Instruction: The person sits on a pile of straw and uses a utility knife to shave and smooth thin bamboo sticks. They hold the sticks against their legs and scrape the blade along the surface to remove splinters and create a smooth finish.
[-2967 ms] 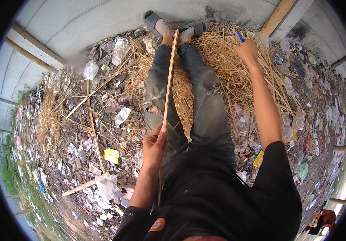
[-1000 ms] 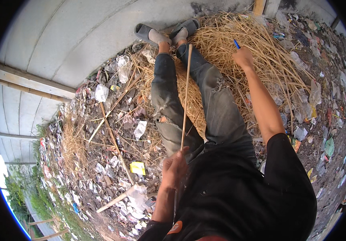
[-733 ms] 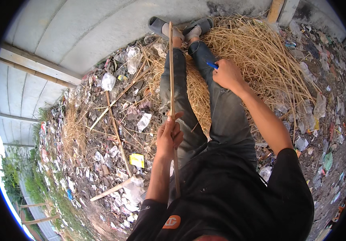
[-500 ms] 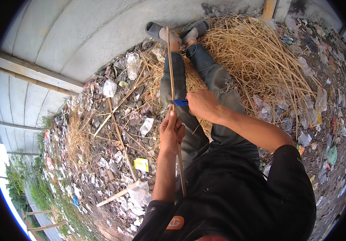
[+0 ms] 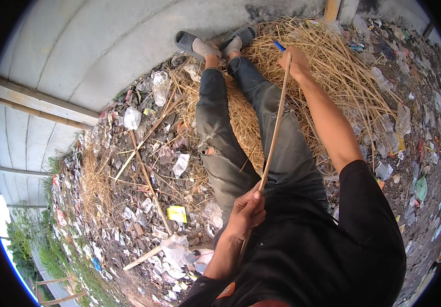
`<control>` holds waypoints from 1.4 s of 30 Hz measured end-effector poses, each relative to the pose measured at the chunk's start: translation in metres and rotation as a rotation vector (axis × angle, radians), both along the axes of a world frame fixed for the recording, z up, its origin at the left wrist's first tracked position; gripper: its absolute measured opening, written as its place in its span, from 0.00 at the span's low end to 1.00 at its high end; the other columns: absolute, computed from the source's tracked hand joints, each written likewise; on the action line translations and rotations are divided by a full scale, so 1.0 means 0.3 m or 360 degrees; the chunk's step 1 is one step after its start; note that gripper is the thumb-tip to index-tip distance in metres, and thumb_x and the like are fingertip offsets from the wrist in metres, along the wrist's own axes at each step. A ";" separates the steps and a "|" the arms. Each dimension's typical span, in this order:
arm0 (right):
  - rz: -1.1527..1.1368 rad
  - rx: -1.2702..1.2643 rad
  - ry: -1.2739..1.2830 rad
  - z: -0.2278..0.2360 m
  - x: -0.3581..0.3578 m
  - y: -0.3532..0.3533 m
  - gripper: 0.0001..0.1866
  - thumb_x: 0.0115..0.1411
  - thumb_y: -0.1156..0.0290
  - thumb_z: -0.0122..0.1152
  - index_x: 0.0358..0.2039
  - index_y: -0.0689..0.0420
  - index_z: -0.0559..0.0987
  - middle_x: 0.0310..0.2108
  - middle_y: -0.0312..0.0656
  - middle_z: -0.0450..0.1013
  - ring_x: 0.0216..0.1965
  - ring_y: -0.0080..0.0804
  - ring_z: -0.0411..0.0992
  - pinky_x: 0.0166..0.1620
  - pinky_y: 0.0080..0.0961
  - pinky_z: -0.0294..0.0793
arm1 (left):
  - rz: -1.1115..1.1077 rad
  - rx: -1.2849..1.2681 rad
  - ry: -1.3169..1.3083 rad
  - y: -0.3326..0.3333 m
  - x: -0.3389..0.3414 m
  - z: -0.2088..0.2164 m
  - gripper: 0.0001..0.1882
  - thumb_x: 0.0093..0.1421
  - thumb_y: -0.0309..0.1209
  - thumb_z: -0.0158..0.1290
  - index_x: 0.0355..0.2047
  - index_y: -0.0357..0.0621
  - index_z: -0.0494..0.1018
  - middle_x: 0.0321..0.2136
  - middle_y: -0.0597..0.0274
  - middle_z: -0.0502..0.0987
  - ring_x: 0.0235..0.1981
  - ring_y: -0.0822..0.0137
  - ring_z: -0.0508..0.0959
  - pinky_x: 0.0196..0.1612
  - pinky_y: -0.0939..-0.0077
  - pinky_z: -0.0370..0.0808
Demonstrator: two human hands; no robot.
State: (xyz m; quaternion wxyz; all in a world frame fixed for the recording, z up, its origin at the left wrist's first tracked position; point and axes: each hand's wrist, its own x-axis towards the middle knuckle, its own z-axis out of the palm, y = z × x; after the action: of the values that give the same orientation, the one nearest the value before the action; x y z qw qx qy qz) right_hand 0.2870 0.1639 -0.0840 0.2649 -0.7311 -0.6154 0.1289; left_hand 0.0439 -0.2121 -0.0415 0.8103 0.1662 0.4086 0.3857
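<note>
A long thin bamboo strip (image 5: 275, 134) slants across my lap, from near my belly up toward the straw. My left hand (image 5: 249, 209) is closed around its lower part, thumb on top, close to my black shirt. My right hand (image 5: 296, 62) reaches far forward over the straw, closed on a blue utility knife (image 5: 279, 45). Only one end of the knife shows past the fingers; its blade is hidden. The strip's far tip overlaps the right hand; whether they touch is unclear.
My legs in torn dark trousers (image 5: 218, 128) stretch toward a grey panel wall (image 5: 123, 36). A heap of dry straw-like shavings (image 5: 328, 66) lies right of my feet. Scattered plastic litter and bamboo pieces (image 5: 151, 187) cover the ground on the left.
My right hand, with the knife, has moved forward and right, away from my left hand. My left hand has drawn back toward my body, and the strip now leans to the right.
</note>
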 end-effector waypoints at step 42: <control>0.0013 0.0064 -0.0083 -0.159 -0.199 -0.071 0.10 0.52 0.69 0.62 0.32 0.60 0.84 0.33 0.57 0.80 0.37 0.56 0.80 0.43 0.47 0.79 | 0.0150 0.0111 0.0224 0.131 -0.038 -0.015 0.27 0.74 0.38 0.45 0.71 0.54 0.57 0.19 0.80 0.53 0.15 0.84 0.52 0.17 0.87 0.50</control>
State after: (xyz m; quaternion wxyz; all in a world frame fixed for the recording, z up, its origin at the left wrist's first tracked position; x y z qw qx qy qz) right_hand 0.2272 0.1425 -0.1317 0.2627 -0.7263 -0.6275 0.0984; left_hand 0.0325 -0.1728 -0.0460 0.7542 0.2017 0.4584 0.4248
